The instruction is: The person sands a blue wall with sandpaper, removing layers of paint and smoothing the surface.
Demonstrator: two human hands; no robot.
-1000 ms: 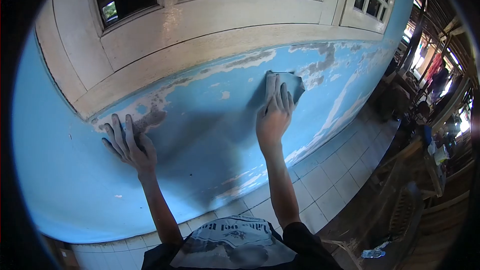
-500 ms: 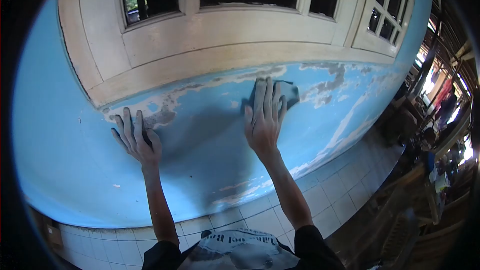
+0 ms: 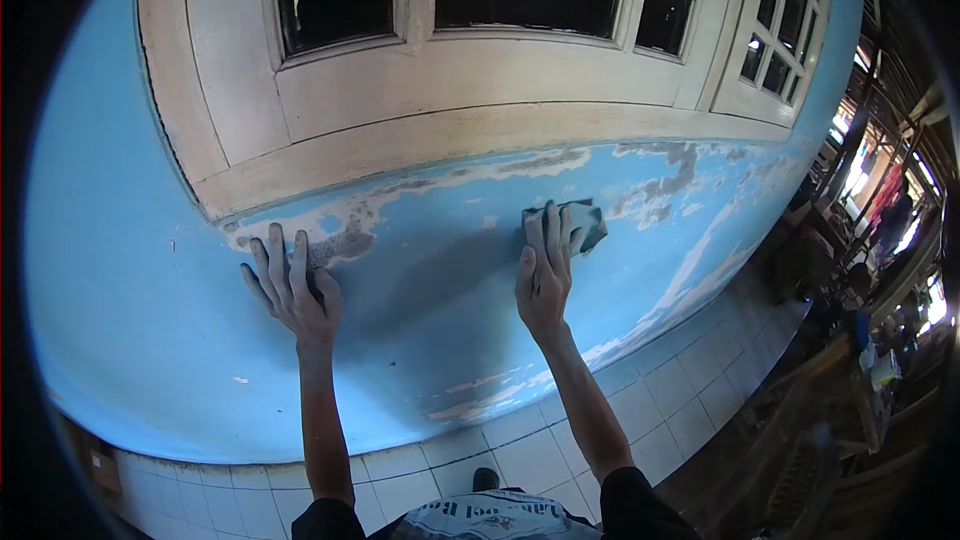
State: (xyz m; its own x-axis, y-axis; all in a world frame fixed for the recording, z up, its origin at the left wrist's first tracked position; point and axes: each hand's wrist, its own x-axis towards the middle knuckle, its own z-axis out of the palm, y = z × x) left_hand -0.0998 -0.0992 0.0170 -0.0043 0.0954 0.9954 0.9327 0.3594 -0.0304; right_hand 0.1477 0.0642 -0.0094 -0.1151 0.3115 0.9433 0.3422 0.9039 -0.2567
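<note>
My left hand (image 3: 297, 287) rests against the blue wall (image 3: 430, 290) with its fingers spread, holding nothing. Its fingertips touch a chipped patch (image 3: 345, 242) of bare plaster below the window frame. Under my right hand (image 3: 546, 275) is a creased, dark grey sheet of sandpaper (image 3: 590, 224), held flat against the wall by the fingers. Part of the sheet is covered by the hand. White and grey peeled paint (image 3: 655, 196) lies just right of it.
Above the hands runs a white wooden window frame (image 3: 480, 125) with dark panes. White floor tiles (image 3: 535, 460) meet the wall's foot. A dark shoe (image 3: 486, 479) shows below. On the right, wooden furniture and clutter (image 3: 830, 380) stand in a dim area.
My right hand has slid the sandpaper down the wall, away from the window frame. My left hand stays by the same chipped patch. The whole view has shifted slightly.
</note>
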